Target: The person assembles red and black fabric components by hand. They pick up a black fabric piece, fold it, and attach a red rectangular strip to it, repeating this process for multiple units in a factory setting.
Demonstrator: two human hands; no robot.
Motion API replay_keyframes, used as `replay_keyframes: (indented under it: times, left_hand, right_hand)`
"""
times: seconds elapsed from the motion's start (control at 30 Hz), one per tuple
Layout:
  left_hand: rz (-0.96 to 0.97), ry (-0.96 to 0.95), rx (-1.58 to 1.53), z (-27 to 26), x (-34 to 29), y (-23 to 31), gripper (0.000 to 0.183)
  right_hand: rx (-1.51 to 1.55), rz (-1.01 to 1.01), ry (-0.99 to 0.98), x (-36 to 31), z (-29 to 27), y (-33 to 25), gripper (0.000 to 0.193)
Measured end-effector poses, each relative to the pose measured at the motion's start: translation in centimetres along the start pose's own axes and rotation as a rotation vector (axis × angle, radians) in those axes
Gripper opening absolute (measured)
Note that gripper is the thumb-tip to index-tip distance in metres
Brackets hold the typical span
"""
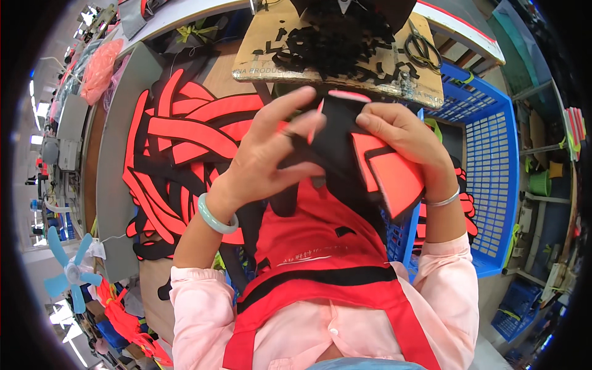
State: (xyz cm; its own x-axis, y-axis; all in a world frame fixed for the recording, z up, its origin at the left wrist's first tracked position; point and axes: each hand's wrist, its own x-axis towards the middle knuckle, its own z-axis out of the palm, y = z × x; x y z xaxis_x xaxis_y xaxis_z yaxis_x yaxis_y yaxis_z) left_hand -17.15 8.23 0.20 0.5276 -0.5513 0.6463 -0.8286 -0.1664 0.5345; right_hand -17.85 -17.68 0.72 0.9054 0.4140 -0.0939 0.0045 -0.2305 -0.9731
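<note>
My right hand, with a silver bangle at its wrist, is closed on the upper edge of a black fabric piece with coral-red panels. The piece hangs in front of my red apron, its panels folded below the fingers. To its left my left hand is raised with fingers spread, slightly blurred, apart from the fabric as far as I can see. A small dark bit shows at a left fingertip; whether it is held or worn is unclear. A pale green bangle circles the left wrist.
Beyond my hands, a board bears a heap of small black pieces and scissors. Coral-and-black strips pile up at left beside a grey panel. A blue basket stands at right. A blue fan is far left.
</note>
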Motion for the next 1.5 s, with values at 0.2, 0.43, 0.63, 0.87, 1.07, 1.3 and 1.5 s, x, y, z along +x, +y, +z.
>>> replay_keyframes:
  times: [0.2, 0.43, 0.63, 0.87, 1.07, 1.3, 1.5]
  left_hand:
    - [0.077, -0.18, -0.069, -0.2, 4.1, -0.2, 0.031]
    - [-0.504, 0.189, -0.316, 5.9, 5.7, -5.2, 0.022]
    - [-0.615, 0.39, -0.811, 8.3, 7.8, -5.5, 0.018]
    - [-0.775, 0.293, -0.896, 4.9, 10.0, -8.0, 0.021]
    - [-0.878, 0.292, -0.908, 4.6, 11.3, -11.2, 0.018]
    - [-0.934, 0.347, -1.1, 4.9, 12.8, -13.9, 0.011]
    - [-0.939, 0.381, -1.151, 5.1, 13.6, -14.4, 0.007]
  right_hand:
    - [-0.098, -0.061, 0.045, 0.0, -0.7, -0.2, 0.029]
    - [-0.418, -0.123, 0.38, -2.2, -1.9, -3.9, 0.033]
    - [-0.728, -0.201, 0.606, 2.2, -2.6, -2.3, 0.024]
    - [-0.685, -0.138, 0.555, 4.8, -5.1, -2.3, 0.026]
    - [-0.704, -0.122, 0.567, 6.9, -6.8, -1.1, 0.03]
    - [-0.745, -0.081, 0.554, 9.0, -8.2, -0.9, 0.031]
    - [-0.732, -0.077, 0.544, 9.9, -9.8, 0.0, 0.034]
